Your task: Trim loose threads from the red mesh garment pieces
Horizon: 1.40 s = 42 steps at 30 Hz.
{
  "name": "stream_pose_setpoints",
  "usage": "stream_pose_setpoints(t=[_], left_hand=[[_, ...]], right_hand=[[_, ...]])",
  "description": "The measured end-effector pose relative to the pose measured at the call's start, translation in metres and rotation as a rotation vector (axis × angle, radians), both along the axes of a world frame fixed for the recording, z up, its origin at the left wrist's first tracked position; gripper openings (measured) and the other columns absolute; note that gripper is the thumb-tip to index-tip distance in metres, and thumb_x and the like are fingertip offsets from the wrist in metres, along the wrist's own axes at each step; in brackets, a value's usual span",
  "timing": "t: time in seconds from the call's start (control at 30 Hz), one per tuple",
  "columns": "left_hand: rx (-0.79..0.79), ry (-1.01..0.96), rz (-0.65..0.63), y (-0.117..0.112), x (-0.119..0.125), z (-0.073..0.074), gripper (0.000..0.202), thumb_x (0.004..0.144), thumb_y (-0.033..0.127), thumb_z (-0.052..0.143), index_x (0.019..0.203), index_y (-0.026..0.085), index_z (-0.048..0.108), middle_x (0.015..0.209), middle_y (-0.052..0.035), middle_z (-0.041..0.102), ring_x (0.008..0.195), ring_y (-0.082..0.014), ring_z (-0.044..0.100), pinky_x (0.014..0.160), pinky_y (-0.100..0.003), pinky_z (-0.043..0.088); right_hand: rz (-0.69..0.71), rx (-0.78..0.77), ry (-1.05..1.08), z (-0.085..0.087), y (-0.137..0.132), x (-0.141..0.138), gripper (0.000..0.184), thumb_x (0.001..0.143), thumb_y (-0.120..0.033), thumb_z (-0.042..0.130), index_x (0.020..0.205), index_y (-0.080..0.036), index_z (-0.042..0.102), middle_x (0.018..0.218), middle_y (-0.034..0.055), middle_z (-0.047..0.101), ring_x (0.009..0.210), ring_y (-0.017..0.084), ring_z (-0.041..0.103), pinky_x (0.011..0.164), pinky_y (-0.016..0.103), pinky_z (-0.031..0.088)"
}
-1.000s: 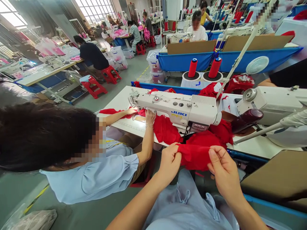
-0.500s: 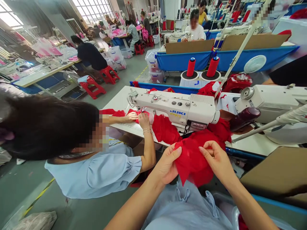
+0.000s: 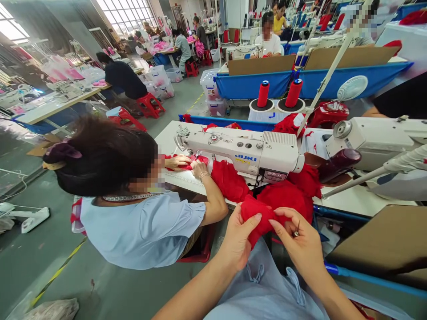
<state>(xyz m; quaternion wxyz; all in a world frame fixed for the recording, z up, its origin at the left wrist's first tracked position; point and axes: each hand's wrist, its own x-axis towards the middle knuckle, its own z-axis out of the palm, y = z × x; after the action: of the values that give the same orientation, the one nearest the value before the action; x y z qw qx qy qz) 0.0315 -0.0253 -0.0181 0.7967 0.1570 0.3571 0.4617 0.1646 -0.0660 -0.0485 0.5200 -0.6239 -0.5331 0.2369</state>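
Observation:
A piece of thin red fabric (image 3: 252,208) is stretched between my two hands above my lap. My left hand (image 3: 237,238) is closed on its left side, thumb on top. At the right edge, my right hand (image 3: 300,240) pinches the cloth between thumb and fingers. A small metal piece (image 3: 296,233) shows at that hand's fingers; its kind cannot be made out. Just beyond lies a heap of red fabric (image 3: 290,195), beside the white sewing machine (image 3: 248,153). There a co-worker's hands (image 3: 199,169) hold other red cloth near the needle.
Close on my left sits the co-worker in a light blue top (image 3: 143,226). A second sewing machine (image 3: 370,140) and a slanted pole (image 3: 336,66) stand to the right. Cardboard (image 3: 376,240) flanks my right arm. Two red thread cones (image 3: 263,93) stand behind the machine.
The fabric is now folded smaller, and its hanging point no longer shows. My right hand has moved slightly left and down, closer to my left. The co-worker's head has moved right.

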Motion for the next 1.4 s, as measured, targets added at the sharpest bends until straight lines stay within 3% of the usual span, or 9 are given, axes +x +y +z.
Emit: stream_pose_setpoints(t=[0.13, 0.3, 0.43, 0.6, 0.9, 1.07, 1.23, 1.4], left_hand=[[-0.084, -0.123, -0.080, 0.003, -0.002, -0.002, 0.039, 0.062, 0.021, 0.087, 0.094, 0.011, 0.068, 0.090, -0.0076, 0.075, 0.079, -0.0138, 0.068, 0.080, -0.024, 0.053], [-0.237, -0.119, -0.085, 0.011, -0.006, -0.006, 0.041, 0.057, 0.031, 0.090, 0.086, 0.010, 0.070, 0.078, -0.0075, 0.075, 0.069, -0.0163, 0.069, 0.072, -0.026, 0.055], [-0.159, -0.055, -0.059, 0.015, -0.008, -0.007, 0.032, 0.057, 0.026, 0.090, 0.076, 0.013, 0.068, 0.072, -0.0033, 0.073, 0.063, -0.0124, 0.066, 0.068, -0.022, 0.053], [-0.123, 0.024, -0.075, 0.021, -0.009, -0.009, 0.034, 0.058, 0.033, 0.089, 0.074, 0.013, 0.068, 0.066, -0.0001, 0.070, 0.056, -0.0080, 0.061, 0.059, -0.018, 0.048], [0.033, 0.127, -0.056, 0.030, -0.011, -0.017, 0.032, 0.063, 0.037, 0.085, 0.066, 0.014, 0.063, 0.057, 0.0062, 0.056, 0.049, -0.0033, 0.045, 0.049, -0.014, 0.034], [0.048, 0.139, -0.051, 0.031, -0.009, -0.016, 0.035, 0.062, 0.041, 0.085, 0.064, 0.013, 0.065, 0.061, 0.0032, 0.059, 0.054, -0.0048, 0.047, 0.054, -0.016, 0.037], [0.050, 0.136, -0.125, 0.030, -0.010, -0.017, 0.035, 0.062, 0.042, 0.085, 0.066, 0.012, 0.068, 0.059, 0.0009, 0.061, 0.054, -0.0075, 0.049, 0.055, -0.019, 0.037], [0.079, 0.159, -0.028, 0.031, -0.009, -0.019, 0.035, 0.064, 0.044, 0.083, 0.063, 0.013, 0.068, 0.059, 0.0022, 0.060, 0.054, -0.0070, 0.047, 0.057, -0.019, 0.035]], right_hand=[[0.003, 0.090, -0.012, -0.001, 0.004, -0.001, 0.008, 0.090, -0.025, 0.058, 0.089, -0.021, 0.065, 0.083, 0.0022, 0.065, 0.057, 0.012, 0.054, 0.053, 0.023, 0.045], [0.037, 0.087, -0.062, -0.001, 0.002, 0.005, 0.007, 0.091, -0.022, 0.057, 0.088, -0.022, 0.064, 0.084, 0.0025, 0.063, 0.063, 0.013, 0.057, 0.052, 0.022, 0.043], [0.156, 0.006, 0.005, -0.004, 0.001, 0.006, 0.009, 0.092, -0.026, 0.054, 0.088, -0.022, 0.061, 0.081, 0.0019, 0.061, 0.064, 0.014, 0.058, 0.054, 0.022, 0.044], [0.235, -0.086, 0.091, -0.006, -0.001, 0.003, 0.017, 0.094, -0.031, 0.051, 0.081, -0.021, 0.057, 0.072, -0.0009, 0.053, 0.059, 0.013, 0.051, 0.054, 0.022, 0.043], [0.309, -0.057, 0.012, 0.002, 0.000, 0.001, 0.025, 0.094, -0.029, 0.050, 0.071, -0.021, 0.049, 0.067, -0.0016, 0.049, 0.056, 0.012, 0.042, 0.051, 0.023, 0.036], [0.317, -0.043, 0.000, 0.009, 0.002, -0.004, 0.029, 0.093, -0.030, 0.051, 0.066, -0.021, 0.048, 0.062, -0.0025, 0.047, 0.053, 0.011, 0.041, 0.049, 0.022, 0.035], [0.302, -0.022, -0.010, 0.014, 0.003, -0.007, 0.031, 0.094, -0.030, 0.050, 0.064, -0.021, 0.047, 0.061, -0.0024, 0.047, 0.052, 0.011, 0.042, 0.048, 0.022, 0.035], [0.347, -0.069, -0.026, 0.010, 0.001, -0.009, 0.034, 0.094, -0.030, 0.048, 0.062, -0.022, 0.041, 0.059, -0.0039, 0.041, 0.050, 0.011, 0.040, 0.048, 0.022, 0.033]])
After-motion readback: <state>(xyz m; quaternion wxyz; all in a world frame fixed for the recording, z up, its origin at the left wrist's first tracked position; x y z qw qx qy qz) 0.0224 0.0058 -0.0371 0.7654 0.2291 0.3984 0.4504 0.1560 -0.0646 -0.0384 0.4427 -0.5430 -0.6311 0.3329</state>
